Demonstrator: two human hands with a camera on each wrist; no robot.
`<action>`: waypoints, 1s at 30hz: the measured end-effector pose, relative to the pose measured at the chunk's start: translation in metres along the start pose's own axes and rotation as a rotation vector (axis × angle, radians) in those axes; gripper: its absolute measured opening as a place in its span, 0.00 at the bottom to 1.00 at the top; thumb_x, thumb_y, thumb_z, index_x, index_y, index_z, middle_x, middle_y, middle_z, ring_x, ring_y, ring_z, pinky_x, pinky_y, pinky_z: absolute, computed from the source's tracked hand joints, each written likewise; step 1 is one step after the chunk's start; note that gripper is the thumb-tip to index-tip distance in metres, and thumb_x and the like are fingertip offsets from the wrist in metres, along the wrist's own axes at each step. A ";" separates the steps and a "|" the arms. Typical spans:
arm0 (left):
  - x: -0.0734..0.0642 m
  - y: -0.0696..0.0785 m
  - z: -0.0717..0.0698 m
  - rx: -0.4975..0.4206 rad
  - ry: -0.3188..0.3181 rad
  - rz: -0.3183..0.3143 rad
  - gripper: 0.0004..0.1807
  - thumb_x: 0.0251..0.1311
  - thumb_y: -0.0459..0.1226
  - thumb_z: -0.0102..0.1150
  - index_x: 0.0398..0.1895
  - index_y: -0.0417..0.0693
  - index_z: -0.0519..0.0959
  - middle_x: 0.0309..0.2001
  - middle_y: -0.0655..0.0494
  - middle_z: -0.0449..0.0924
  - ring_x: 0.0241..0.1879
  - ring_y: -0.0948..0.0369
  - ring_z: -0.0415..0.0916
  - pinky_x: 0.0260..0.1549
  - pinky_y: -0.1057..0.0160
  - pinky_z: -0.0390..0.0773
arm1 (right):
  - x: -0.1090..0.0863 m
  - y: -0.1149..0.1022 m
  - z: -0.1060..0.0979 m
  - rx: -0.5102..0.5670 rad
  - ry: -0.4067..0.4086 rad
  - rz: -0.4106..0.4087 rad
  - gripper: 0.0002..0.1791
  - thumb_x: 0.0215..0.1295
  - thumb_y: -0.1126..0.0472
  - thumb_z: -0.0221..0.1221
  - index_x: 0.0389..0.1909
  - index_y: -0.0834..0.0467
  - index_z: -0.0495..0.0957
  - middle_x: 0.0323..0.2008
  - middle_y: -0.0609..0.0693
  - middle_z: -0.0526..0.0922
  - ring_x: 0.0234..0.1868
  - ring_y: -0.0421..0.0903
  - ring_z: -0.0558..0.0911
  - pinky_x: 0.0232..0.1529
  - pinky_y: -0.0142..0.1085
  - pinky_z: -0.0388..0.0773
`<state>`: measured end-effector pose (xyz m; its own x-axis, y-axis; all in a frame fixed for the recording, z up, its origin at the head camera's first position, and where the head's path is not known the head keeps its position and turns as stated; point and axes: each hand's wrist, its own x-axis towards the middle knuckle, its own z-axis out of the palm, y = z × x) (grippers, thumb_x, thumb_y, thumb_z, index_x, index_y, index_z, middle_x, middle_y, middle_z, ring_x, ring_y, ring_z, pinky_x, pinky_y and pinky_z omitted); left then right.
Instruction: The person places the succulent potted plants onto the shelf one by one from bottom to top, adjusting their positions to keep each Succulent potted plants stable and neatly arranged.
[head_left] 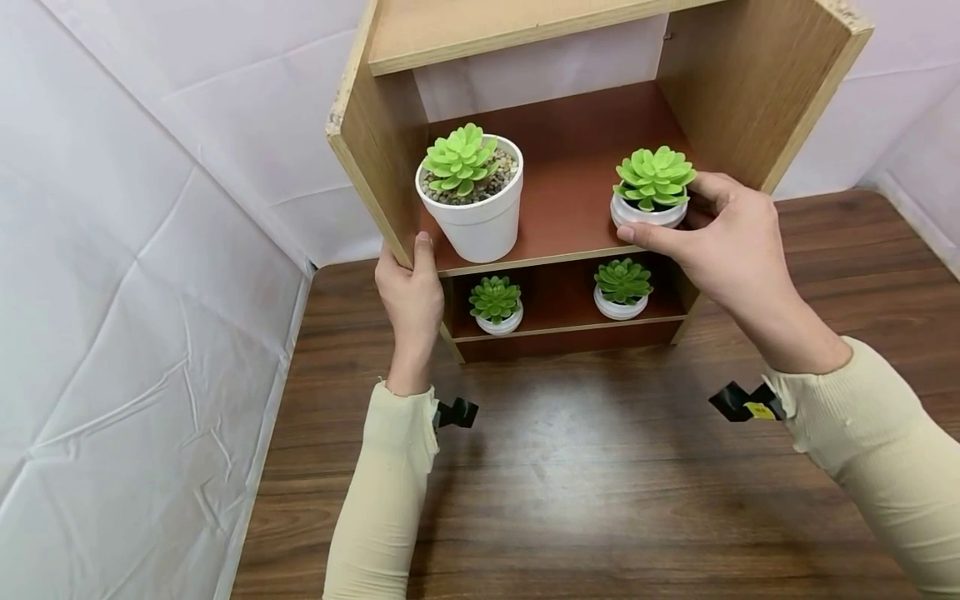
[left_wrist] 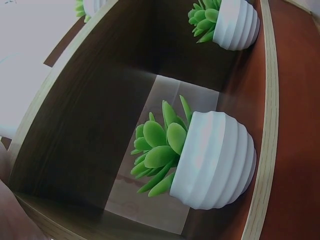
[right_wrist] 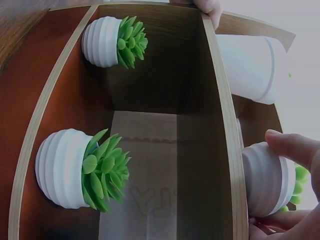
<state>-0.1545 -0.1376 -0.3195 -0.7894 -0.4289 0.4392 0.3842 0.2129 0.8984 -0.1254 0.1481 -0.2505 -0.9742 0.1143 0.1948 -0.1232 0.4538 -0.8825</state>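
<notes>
My right hand (head_left: 731, 242) grips a small potted succulent (head_left: 654, 190) at the right of the upper red-brown shelf, thumb at the front of its white ribbed pot and fingers round its far side. In the right wrist view that pot (right_wrist: 267, 180) sits close over the shelf board. My left hand (head_left: 411, 296) holds the lower left side panel of the wooden shelf unit (head_left: 375, 179), thumb in front, other fingers mostly hidden behind. Just above it, a bigger succulent in a smooth white pot (head_left: 480, 217) with pebbles stands on the same shelf, near the left panel.
On the lower shelf stand two more succulents in ribbed white pots, one left (head_left: 497, 307) and one right (head_left: 622, 290). The unit rests on a dark wood table (head_left: 570, 467). White sheeting (head_left: 150, 250) hangs at the left and behind.
</notes>
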 end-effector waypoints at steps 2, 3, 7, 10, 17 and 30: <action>0.000 0.000 0.000 0.005 0.001 -0.002 0.13 0.68 0.33 0.53 0.48 0.30 0.78 0.37 0.45 0.80 0.37 0.60 0.74 0.39 0.61 0.73 | 0.000 0.001 0.000 -0.014 0.001 -0.007 0.37 0.47 0.54 0.77 0.60 0.58 0.77 0.53 0.51 0.78 0.49 0.38 0.80 0.45 0.25 0.74; -0.001 0.000 0.000 0.007 0.003 -0.003 0.13 0.68 0.33 0.53 0.47 0.30 0.78 0.36 0.45 0.80 0.36 0.60 0.74 0.39 0.61 0.72 | 0.000 0.001 0.000 -0.021 0.000 -0.011 0.37 0.47 0.53 0.77 0.60 0.58 0.77 0.52 0.51 0.79 0.48 0.38 0.80 0.45 0.25 0.74; -0.001 -0.001 0.000 0.019 0.006 -0.008 0.12 0.68 0.33 0.53 0.46 0.31 0.78 0.35 0.46 0.79 0.35 0.60 0.73 0.38 0.62 0.72 | -0.001 0.001 0.000 -0.038 -0.011 -0.019 0.37 0.47 0.52 0.77 0.59 0.58 0.78 0.50 0.50 0.79 0.47 0.36 0.80 0.44 0.24 0.73; -0.002 -0.001 0.000 0.022 0.008 -0.009 0.12 0.68 0.32 0.53 0.46 0.31 0.78 0.35 0.46 0.79 0.36 0.60 0.73 0.38 0.61 0.72 | -0.003 -0.001 -0.002 -0.018 -0.031 -0.006 0.38 0.46 0.51 0.78 0.61 0.56 0.77 0.52 0.49 0.78 0.49 0.38 0.79 0.47 0.26 0.73; -0.001 0.000 0.001 0.015 -0.001 -0.008 0.12 0.68 0.32 0.53 0.48 0.30 0.78 0.37 0.44 0.80 0.37 0.59 0.74 0.39 0.61 0.72 | -0.008 -0.003 -0.005 0.008 -0.056 -0.011 0.43 0.47 0.53 0.77 0.67 0.51 0.72 0.58 0.52 0.72 0.59 0.44 0.75 0.56 0.31 0.70; 0.001 0.007 -0.002 0.042 -0.024 -0.036 0.15 0.69 0.33 0.55 0.54 0.31 0.77 0.47 0.39 0.80 0.47 0.55 0.76 0.47 0.58 0.72 | -0.018 0.000 -0.003 0.031 -0.034 -0.053 0.43 0.51 0.59 0.75 0.69 0.56 0.68 0.60 0.52 0.67 0.61 0.44 0.73 0.57 0.29 0.68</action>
<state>-0.1515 -0.1377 -0.3124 -0.8139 -0.4158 0.4057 0.3349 0.2348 0.9125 -0.1073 0.1491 -0.2526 -0.9719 0.0603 0.2277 -0.1805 0.4307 -0.8843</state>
